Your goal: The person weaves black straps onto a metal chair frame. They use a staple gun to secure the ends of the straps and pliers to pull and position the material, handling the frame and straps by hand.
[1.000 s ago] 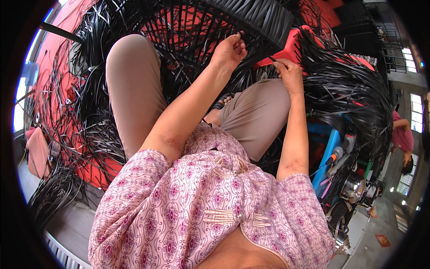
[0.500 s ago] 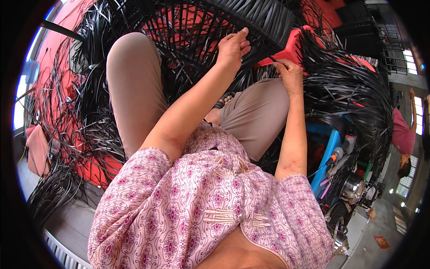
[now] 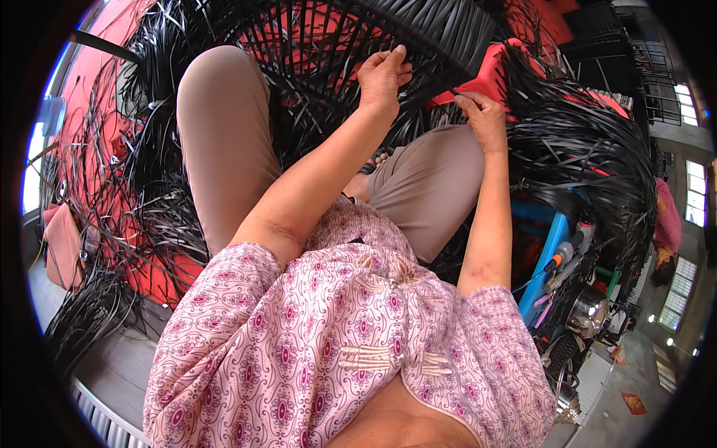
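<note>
Ahead of my knees stands a black woven piece [image 3: 455, 33], its tight weave at the upper right and its open strands spreading left. My left hand [image 3: 383, 77] is at the near side of that piece, fingers curled and thumb and forefinger together. Whatever they may pinch there is too hard to make out. Farther right, my right hand [image 3: 484, 119] pinches the end of a black plastic strip [image 3: 454, 92] between thumb and fingertips. The strip runs toward the lower edge of the weave.
Heaps of loose black strips [image 3: 582, 142] lie to the right, partly over a red plastic piece [image 3: 489, 75]. Red sheeting [image 3: 82, 149] spreads on the left under more strips. Near my right elbow are a blue frame [image 3: 549, 257] and a metal pot [image 3: 590, 310]. Another person [image 3: 666, 224] is far right.
My left hand has shifted slightly left, still curled. My right hand stays nearly in place with the strip. The person at far right has moved a little.
</note>
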{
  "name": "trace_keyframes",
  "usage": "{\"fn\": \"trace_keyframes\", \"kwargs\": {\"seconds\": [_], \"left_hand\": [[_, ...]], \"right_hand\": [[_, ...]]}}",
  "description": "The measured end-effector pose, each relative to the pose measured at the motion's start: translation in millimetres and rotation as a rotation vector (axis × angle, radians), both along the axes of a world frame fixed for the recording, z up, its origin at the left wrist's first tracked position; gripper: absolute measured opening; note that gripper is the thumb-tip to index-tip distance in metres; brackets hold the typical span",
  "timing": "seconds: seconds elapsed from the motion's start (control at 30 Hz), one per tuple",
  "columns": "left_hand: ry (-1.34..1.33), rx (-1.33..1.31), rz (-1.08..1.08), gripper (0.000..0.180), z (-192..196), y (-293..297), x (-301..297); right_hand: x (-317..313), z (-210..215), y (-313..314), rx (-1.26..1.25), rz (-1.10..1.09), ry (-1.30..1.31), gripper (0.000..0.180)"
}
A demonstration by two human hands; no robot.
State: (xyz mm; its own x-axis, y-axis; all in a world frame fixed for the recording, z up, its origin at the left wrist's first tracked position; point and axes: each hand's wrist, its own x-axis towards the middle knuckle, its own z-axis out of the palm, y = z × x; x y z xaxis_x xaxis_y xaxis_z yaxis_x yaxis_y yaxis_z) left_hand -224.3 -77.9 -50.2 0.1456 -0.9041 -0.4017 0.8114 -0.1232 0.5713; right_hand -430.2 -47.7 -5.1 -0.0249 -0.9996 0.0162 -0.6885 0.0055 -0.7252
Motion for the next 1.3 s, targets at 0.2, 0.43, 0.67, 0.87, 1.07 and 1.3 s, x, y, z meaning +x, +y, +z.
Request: {"fn": "trace_keyframes", "kwargs": {"seconds": [0.2,0.43,0.67,0.87,1.07,1.3], "left_hand": [[0.102,0.002,-0.080,0.019,-16.4,4.9,7.1],[-0.320,-0.181,-0.191,0.017,-21.0,-1.9,27.3],[-0.261,-0.147,-0.233,0.015,-24.1,-7.2,33.1],[-0.124,-0.021,-0.142,0.014,-30.0,-7.7,22.0],[0.067,0.100,-0.125,0.014,-31.5,-4.5,16.4],[0.130,-0.037,-0.189,0.013,-43.4,-4.2,20.4]], "right_hand": [[-4.4,-1.3,-1.4,0.069,-0.026,-0.036,0.024],[-2.1,-4.8,-4.7,0.000,0.037,-0.029,0.019],[-0.2,-4.0,-5.8,0.005,0.023,-0.040,0.017],[-2.1,-5.1,-6.2,0.032,0.032,-0.022,0.020],[-5.7,-7.7,-6.6,0.030,0.030,-0.023,0.022],[-4.9,-7.2,-6.8,0.026,0.051,0.037,0.021]]}}
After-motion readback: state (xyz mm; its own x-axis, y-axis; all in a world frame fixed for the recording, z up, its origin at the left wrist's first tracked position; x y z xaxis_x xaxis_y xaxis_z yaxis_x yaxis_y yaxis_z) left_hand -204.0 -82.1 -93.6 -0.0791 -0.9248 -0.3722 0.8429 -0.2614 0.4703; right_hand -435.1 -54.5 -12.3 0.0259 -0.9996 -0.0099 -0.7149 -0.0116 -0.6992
